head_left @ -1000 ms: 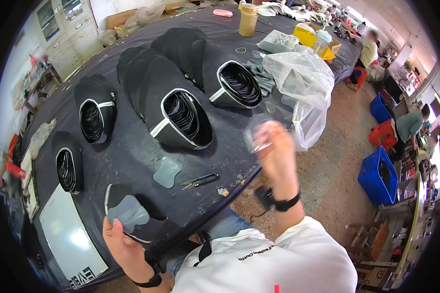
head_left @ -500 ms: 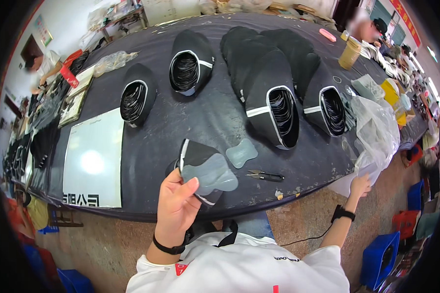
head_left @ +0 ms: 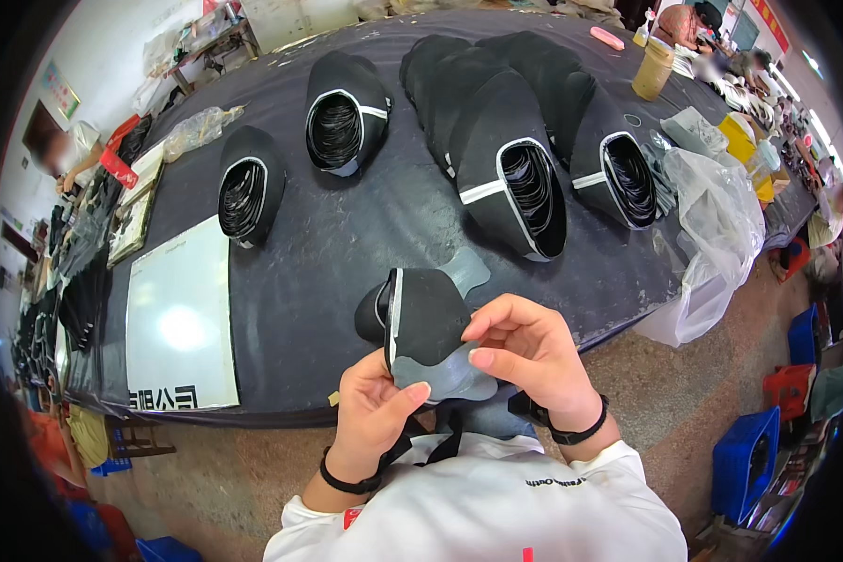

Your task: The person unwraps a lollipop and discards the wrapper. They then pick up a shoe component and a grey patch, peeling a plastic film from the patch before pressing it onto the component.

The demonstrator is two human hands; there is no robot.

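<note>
Left fingers (head_left: 403, 403) and right fingers (head_left: 508, 316) curl inward, pinched around black piece (head_left: 429, 309) and grey patch (head_left: 445, 377).

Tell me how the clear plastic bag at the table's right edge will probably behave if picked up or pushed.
The clear plastic bag is probably floppy, judging by its many creases and drape. It looks light for its size: the film seems thin and see-through. Pushed outward, it might slide off, since part already hangs beyond the table.
</note>
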